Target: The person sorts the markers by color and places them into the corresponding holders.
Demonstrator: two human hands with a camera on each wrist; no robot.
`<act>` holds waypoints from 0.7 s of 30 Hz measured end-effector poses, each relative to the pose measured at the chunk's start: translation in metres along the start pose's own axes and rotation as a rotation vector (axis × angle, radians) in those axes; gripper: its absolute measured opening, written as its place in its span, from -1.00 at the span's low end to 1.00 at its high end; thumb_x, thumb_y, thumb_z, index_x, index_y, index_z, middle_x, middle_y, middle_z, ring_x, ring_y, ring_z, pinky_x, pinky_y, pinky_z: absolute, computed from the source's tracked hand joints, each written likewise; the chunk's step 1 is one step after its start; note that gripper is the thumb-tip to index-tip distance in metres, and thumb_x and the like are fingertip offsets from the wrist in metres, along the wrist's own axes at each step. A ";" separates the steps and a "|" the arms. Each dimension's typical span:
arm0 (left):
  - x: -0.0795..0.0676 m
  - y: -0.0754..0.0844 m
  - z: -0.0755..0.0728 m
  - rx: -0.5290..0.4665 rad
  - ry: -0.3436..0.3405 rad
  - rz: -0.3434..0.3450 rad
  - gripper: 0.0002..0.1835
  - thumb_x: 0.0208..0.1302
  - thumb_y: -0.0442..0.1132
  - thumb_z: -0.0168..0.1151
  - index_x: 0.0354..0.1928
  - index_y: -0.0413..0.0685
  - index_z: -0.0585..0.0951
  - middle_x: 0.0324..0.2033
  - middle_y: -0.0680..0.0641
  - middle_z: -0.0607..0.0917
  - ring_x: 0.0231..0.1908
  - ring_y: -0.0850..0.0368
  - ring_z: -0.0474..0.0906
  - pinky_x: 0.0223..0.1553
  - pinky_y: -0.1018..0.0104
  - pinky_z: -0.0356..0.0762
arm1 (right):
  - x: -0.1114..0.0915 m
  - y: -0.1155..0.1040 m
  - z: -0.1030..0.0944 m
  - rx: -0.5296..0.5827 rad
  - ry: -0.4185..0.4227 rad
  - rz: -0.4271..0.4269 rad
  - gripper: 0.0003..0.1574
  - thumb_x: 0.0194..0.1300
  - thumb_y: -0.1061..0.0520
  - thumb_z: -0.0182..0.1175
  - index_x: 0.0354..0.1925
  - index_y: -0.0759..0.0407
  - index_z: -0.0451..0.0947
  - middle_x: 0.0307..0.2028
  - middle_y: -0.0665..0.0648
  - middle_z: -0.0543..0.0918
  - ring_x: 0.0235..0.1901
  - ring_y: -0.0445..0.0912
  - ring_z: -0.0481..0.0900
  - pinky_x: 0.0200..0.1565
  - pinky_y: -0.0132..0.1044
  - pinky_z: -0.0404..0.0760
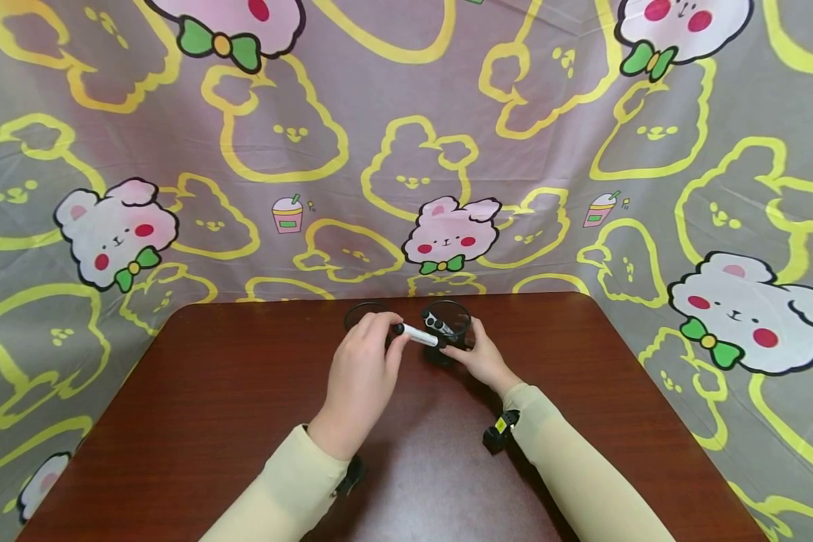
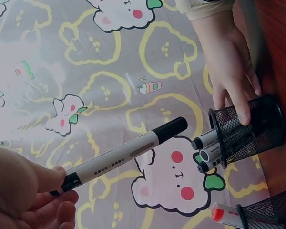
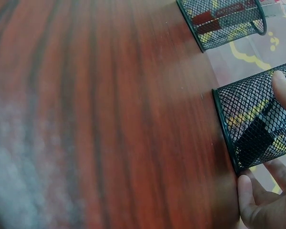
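Observation:
Between thumb and fingertips, my left hand pinches a whiteboard marker by one end. The marker has a white barrel with dark print, and its black cap points toward a black mesh pen cup. That cup stands upright on the table, and several white-and-black markers poke out of its rim. My right hand holds this cup around its side, the thumb on the mesh and the other fingers on the opposite side, low near the base. In the head view the marker is just in front of the cup.
A second black mesh cup stands left of the held one, partly behind my left hand in the head view. A red-ended marker sticks out of it. The brown wooden table ends at a patterned cloth behind the cups.

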State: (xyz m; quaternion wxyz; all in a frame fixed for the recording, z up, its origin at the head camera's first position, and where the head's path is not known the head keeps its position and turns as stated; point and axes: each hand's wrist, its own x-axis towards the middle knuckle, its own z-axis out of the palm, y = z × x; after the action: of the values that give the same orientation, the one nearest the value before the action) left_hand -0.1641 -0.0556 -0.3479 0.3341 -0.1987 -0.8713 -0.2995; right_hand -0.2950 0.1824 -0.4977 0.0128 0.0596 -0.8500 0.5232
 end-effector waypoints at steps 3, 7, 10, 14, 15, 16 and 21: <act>0.006 0.002 0.002 -0.002 -0.004 0.009 -0.71 0.31 -0.25 0.44 0.01 -0.16 0.63 -0.18 -0.07 0.70 -0.23 0.03 0.63 -0.18 0.15 0.67 | 0.000 0.000 0.000 0.007 -0.002 0.012 0.03 0.26 -0.04 0.49 0.50 -0.01 0.13 0.31 0.27 0.52 0.37 0.15 0.47 0.33 0.13 0.48; 0.013 0.003 0.006 -0.005 -0.003 0.021 -0.68 0.29 -0.25 0.45 0.02 -0.17 0.63 -0.15 -0.09 0.71 -0.20 0.02 0.64 -0.13 0.15 0.69 | 0.000 0.000 -0.001 -0.002 0.000 0.013 0.05 0.25 -0.10 0.49 0.50 -0.02 0.13 0.32 0.27 0.52 0.37 0.16 0.46 0.33 0.15 0.47; 0.017 0.004 0.010 -0.003 -0.003 0.031 -0.68 0.29 -0.25 0.45 0.02 -0.19 0.63 -0.15 -0.11 0.71 -0.19 0.01 0.65 -0.11 0.14 0.69 | 0.000 0.001 -0.001 -0.004 0.000 0.010 0.04 0.26 -0.10 0.49 0.50 -0.01 0.13 0.32 0.27 0.52 0.36 0.15 0.47 0.32 0.14 0.48; 0.022 0.001 0.017 0.002 0.009 0.055 -0.69 0.29 -0.25 0.45 0.01 -0.20 0.63 -0.18 -0.13 0.70 -0.20 -0.03 0.67 -0.11 0.12 0.69 | 0.000 0.001 0.000 0.007 0.000 0.002 0.03 0.25 -0.07 0.49 0.49 0.01 0.13 0.32 0.27 0.52 0.36 0.15 0.48 0.32 0.13 0.48; 0.023 0.001 0.019 0.002 0.012 0.060 -0.69 0.29 -0.25 0.45 0.00 -0.20 0.63 -0.18 -0.13 0.70 -0.20 -0.04 0.67 -0.11 0.12 0.68 | 0.000 0.001 0.000 0.009 0.001 0.000 0.03 0.25 -0.07 0.49 0.48 0.01 0.14 0.32 0.27 0.52 0.37 0.15 0.47 0.32 0.13 0.47; 0.023 0.000 0.020 0.003 0.013 0.064 -0.70 0.29 -0.26 0.45 0.00 -0.20 0.63 -0.18 -0.13 0.70 -0.20 -0.04 0.67 -0.11 0.11 0.68 | 0.000 0.001 0.000 0.014 0.002 -0.001 0.03 0.25 -0.06 0.49 0.48 0.01 0.14 0.32 0.27 0.52 0.36 0.15 0.48 0.33 0.13 0.47; 0.026 0.000 0.026 0.006 0.007 0.072 -0.73 0.32 -0.28 0.42 -0.01 -0.19 0.63 -0.17 -0.12 0.70 -0.18 -0.05 0.68 -0.11 0.10 0.68 | 0.001 0.002 0.000 0.022 0.007 -0.004 0.02 0.24 -0.04 0.50 0.47 0.01 0.15 0.31 0.27 0.53 0.35 0.14 0.49 0.31 0.12 0.49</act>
State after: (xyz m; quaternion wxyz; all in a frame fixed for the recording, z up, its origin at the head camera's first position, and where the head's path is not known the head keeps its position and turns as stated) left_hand -0.1941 -0.0347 -0.3456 0.3484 -0.2279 -0.8633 -0.2855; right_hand -0.2966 0.1827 -0.4992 0.0160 0.0595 -0.8440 0.5329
